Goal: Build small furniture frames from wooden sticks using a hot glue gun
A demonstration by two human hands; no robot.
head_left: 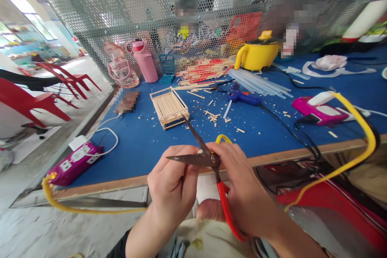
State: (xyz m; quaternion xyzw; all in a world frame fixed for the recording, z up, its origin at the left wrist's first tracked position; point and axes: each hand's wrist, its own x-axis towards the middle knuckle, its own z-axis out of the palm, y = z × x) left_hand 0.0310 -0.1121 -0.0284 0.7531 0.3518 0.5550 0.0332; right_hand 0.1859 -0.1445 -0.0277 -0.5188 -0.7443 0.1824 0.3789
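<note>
My right hand [242, 189] grips a pair of scissors [211, 159] with a red handle and dark, stained blades. The blades are spread apart and point left, above the table's front edge. Close beside them, my left hand [173, 181] is closed, its fingertips by the lower blade; what it pinches is too small and hidden to name. A yellow loop [223, 138] shows behind my right hand. Beyond the blades, a small tray-like frame of wooden sticks [169, 107] rests on the blue tabletop [130, 141].
Behind lie a stick pile [205, 70], clear glue sticks [260, 82] and a blue glue gun [244, 97]. A yellow pot [260, 54] and pink bottle [145, 60] stand by the mesh screen [121, 4]. Power strips [75, 163] with cords flank the table. Stick scraps [212, 116] are scattered.
</note>
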